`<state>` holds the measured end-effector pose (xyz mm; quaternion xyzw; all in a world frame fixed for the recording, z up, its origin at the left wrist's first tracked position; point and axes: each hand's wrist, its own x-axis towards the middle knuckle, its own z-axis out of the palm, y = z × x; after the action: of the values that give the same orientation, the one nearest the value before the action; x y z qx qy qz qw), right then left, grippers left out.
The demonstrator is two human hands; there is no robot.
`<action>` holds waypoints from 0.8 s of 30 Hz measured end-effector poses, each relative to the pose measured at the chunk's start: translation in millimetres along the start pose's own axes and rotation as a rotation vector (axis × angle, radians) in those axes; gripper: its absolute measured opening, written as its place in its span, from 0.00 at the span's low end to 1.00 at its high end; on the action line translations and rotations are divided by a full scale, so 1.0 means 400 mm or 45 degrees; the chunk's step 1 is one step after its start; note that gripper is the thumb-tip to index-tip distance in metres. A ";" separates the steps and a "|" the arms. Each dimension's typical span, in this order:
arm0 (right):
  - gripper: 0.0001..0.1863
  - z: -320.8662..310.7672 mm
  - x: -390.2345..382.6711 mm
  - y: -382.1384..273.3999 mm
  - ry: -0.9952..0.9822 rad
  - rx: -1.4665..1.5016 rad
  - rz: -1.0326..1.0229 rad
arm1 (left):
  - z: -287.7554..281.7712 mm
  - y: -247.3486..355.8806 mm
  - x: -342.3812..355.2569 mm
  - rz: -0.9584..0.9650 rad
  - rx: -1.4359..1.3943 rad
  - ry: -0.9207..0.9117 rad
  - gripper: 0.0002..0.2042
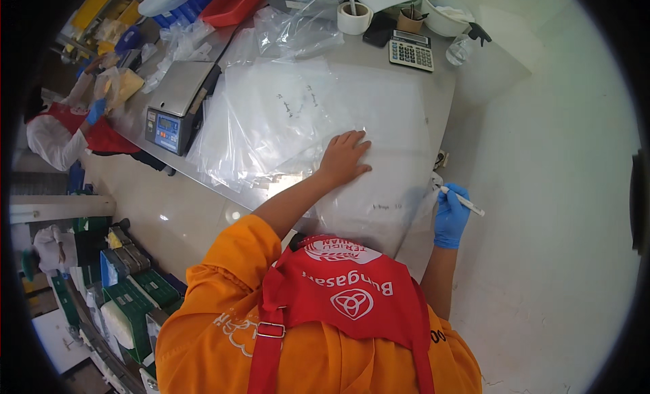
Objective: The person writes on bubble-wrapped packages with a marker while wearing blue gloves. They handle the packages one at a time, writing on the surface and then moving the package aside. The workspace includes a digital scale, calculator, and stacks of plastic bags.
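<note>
My bare left hand (344,158) lies flat, fingers apart, on a clear plastic bag (389,119) spread over the metal table. A short line of handwriting shows near that bag's close edge. My right hand (450,221), in a blue glove, is beyond the table's right edge and grips a white marker pen (469,203). The pen's tip points left, toward the table. Left of my left hand lies a loose pile of clear plastic bags (254,116), some with handwriting on them.
A digital scale (180,89) stands at the table's left. At the back are a calculator (411,52), a tape roll (353,20), a dark phone (379,29), a white bowl (443,21) and a spray bottle (460,50). A wall is on the right. A co-worker (64,133) handles a bag at far left.
</note>
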<state>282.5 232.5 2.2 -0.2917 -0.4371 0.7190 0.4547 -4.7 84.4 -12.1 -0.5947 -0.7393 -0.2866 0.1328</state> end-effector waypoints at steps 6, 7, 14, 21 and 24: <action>0.05 0.043 -0.004 0.014 -0.050 -0.049 0.086 | 0.005 -0.064 0.110 -0.453 -0.393 -0.199 0.08; 0.05 0.041 -0.001 0.022 -0.071 -0.035 0.104 | -0.013 -0.082 0.136 -0.432 -0.409 -0.077 0.09; 0.04 0.060 -0.008 0.113 -0.142 -0.052 0.229 | -0.173 -0.246 0.123 -0.971 -0.734 0.329 0.07; 0.06 0.089 -0.013 0.180 -0.029 -0.201 0.302 | -0.283 -0.477 -0.202 -1.196 0.200 0.463 0.14; 0.07 0.092 -0.010 0.182 0.079 -0.315 0.264 | -0.328 -0.422 -0.223 -0.955 0.651 0.594 0.19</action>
<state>225.1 200.6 -46.4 -0.4110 -0.4756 0.6935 0.3521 -161.9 -85.3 0.1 -0.1571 -0.8990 -0.2495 0.3237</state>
